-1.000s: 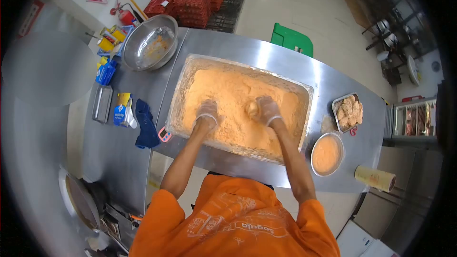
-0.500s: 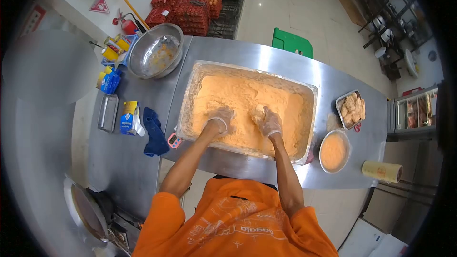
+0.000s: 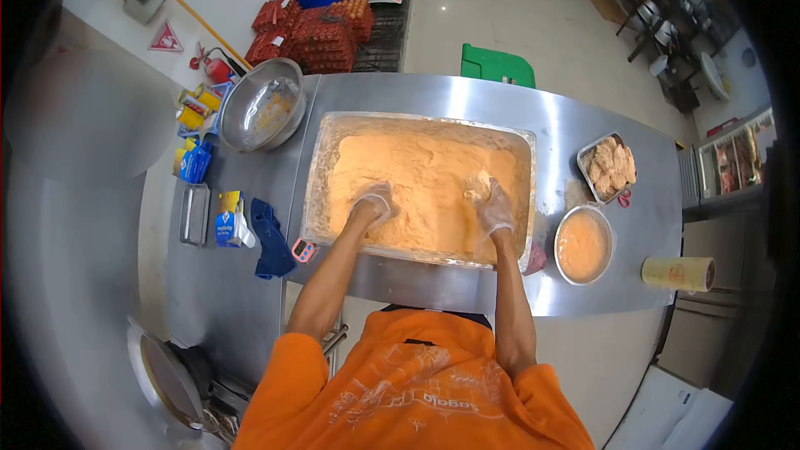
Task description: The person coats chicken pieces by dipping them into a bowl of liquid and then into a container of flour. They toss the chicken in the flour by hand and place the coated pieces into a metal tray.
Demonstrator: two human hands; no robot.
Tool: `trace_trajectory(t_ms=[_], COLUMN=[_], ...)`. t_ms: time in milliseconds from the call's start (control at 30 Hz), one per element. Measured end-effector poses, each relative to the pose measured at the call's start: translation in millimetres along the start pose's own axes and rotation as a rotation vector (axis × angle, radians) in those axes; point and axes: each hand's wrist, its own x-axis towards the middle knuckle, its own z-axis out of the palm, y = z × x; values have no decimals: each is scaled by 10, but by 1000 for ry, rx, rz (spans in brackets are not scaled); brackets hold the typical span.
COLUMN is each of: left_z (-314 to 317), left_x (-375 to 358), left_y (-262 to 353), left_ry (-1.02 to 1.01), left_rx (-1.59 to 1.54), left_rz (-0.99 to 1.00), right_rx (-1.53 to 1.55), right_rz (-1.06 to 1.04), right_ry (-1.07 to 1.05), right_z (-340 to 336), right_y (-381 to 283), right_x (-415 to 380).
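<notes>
A large rectangular metal pan point(image 3: 531, 192) stands on the steel table, holding a thick bed of orange breading flour point(image 3: 417, 158). My left hand point(image 3: 375, 203), in a clear plastic glove, is down in the flour at the left, its fingertips hidden. In my gloved right hand point(image 3: 495, 210), on the right side of the pan, is a flour-coated chicken piece point(image 3: 477, 186), held just over the flour. Beyond the pan's right edge are a round bowl of orange batter point(image 3: 582, 247) and a small metal tray point(image 3: 582, 157) piled with coated chicken pieces.
A big steel bowl point(image 3: 242, 108) sits at the back left. Nearer are a blue cloth point(image 3: 272, 242), a pink timer point(image 3: 303, 250), a blue-and-yellow carton point(image 3: 227, 221) and a narrow metal tin point(image 3: 194, 215). A plastic-wrap roll point(image 3: 678, 273) lies at the right edge.
My right hand has moved right across the flour with the chicken piece. My left hand has shifted slightly left in the pan. The head view has shifted a little.
</notes>
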Motion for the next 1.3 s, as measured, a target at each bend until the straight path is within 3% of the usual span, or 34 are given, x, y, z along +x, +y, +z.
trace_trajectory(t_ms=[133,200,267,333,433,533,633,733,800,833,933,967,1033,1067,1100,1167,1267,1300], left_z=[-177,316,313,-138,-122,275,123,194,111,-2,-152,-241,-312,385,307,-21,203,107], left_x=[-229,37,3,-444,-471,-73,-181,-158,-189,-258,-324,-288,-196,338,277,61,155,23], left_y=[216,-36,-14,372,421,121,381,19,-160,-147,-46,184,792,382,455,611,123,281], left_ry=[-68,107,135,21,89,6,41,300,478,557,686,614,453,763,721,639,732,737], left_rx=[-115,-499,-725,-810,-668,-294,-587,-926,-893,-509,-662,-471,-92,-345,-362,-397,-287,-753], left_rz=[-102,-172,-194,-184,-329,-93,-301,-237,-222,-381,-327,-346,-374,-300,-305,-316,-341,-196], right_rx=[57,36,-45,-40,27,159,87,-56,-75,-58,23,54,49,7,-30,-34,18,34], right_rz=[-17,-32,-8,26,-17,-70,-113,-196,-175,-138,-89,-78,-369,-196,-26,-5,44,63], right_ry=[10,23,20,-27,-54,-86,-60,-38,-27,-10,180,269,253,83,-81,-62,91,179], right_z=[67,62,-25,-86,-89,18,115,47,-73,-157,146,391,1037,932,707,430,340,357], right_y=[159,226,91,20,27,31,50,70,-25,-158,-310,-299,-381,-656,-901,-859,-572,-405], right_x=[8,39,-60,-84,-77,-73,-85,-42,-122,-125,-38,24,45,1,-1,98,170,244])
